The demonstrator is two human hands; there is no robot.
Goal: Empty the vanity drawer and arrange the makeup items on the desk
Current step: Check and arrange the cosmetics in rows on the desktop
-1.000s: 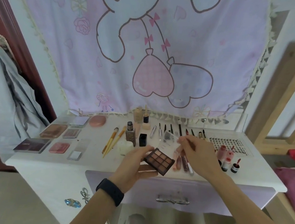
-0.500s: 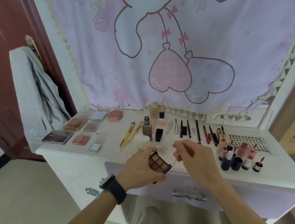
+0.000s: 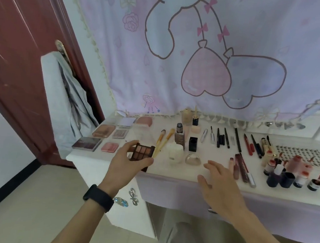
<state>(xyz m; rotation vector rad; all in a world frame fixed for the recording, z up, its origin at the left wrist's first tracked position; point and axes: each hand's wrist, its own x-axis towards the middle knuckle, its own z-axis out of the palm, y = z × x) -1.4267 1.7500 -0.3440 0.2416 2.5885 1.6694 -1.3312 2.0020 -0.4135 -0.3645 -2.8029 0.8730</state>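
Fingers of the left hand (image 3: 126, 167) curl round the dark brown nine-pan eyeshadow palette (image 3: 143, 151), holding it low over the front left part of the white desk (image 3: 189, 172); whether it touches the top I cannot tell. The right hand (image 3: 219, 184) hovers over the front rim, fingers spread and holding nothing. Set down this close to the rim, the palette could tip to the floor, and its pans look uncovered, so a slipping thumb might smear them. Just beyond, its far corner meets the two yellow-handled brushes (image 3: 162, 143); a push there would likely roll them towards the white round jar (image 3: 175, 153). A careless right-hand sweep could scatter the slim dark lip tubes (image 3: 241, 167).
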